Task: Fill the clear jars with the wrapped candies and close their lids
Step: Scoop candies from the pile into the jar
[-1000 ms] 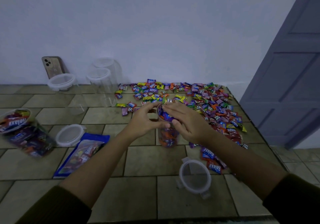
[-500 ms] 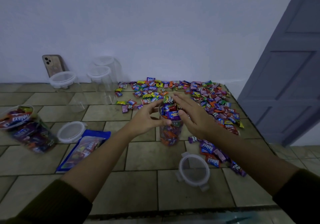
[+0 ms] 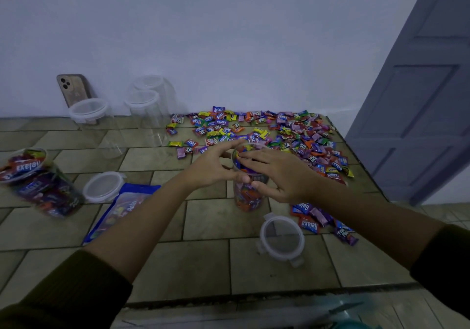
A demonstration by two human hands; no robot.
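The jar (image 3: 249,203) stands mid-table (image 3: 203,265), packed with candies (image 3: 248,148) up to its rim. The left hand (image 3: 211,168) grips its left side, fingers round the far rim and thumb on the near wall. The right hand (image 3: 284,173) lies over the mouth, fingers straight and close together on the top candies (thumb against the near wall). The lid (image 3: 282,238) lies near it. A candy pile (image 3: 292,135) spreads far right. A full jar (image 3: 38,181), second lid (image 3: 103,186) and bag (image 3: 122,209) sit left.
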